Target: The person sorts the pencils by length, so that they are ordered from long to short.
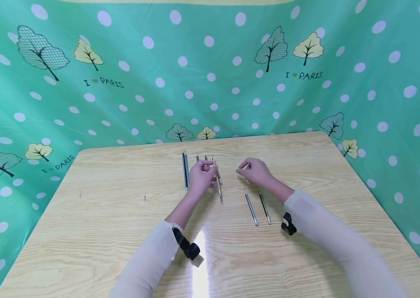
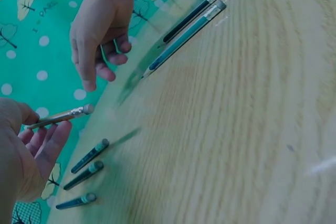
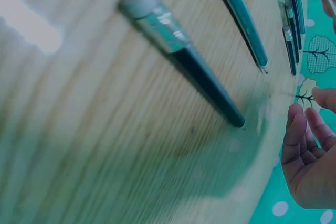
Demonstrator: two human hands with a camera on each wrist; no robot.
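Note:
My left hand (image 1: 201, 177) pinches a light-coloured pencil (image 1: 219, 188) between thumb and fingers, its eraser end (image 2: 87, 109) pointing away from the palm in the left wrist view. Across from it, my right hand (image 1: 256, 171) hovers over the table with loosely bent fingers and nothing in them. Two pencils, a blue-grey one (image 1: 251, 209) and a dark one (image 1: 264, 208), lie side by side below the right hand. Near the left hand are several more dark pencils (image 2: 84, 175), partly covered by it in the head view.
Dark and blue pencils (image 1: 185, 170) lie to the left of the left hand. A tiny dark bit (image 1: 144, 198) sits farther left on the wooden table (image 1: 94, 240). Green dotted cloth (image 1: 210, 82) hangs along the table's back and sides.

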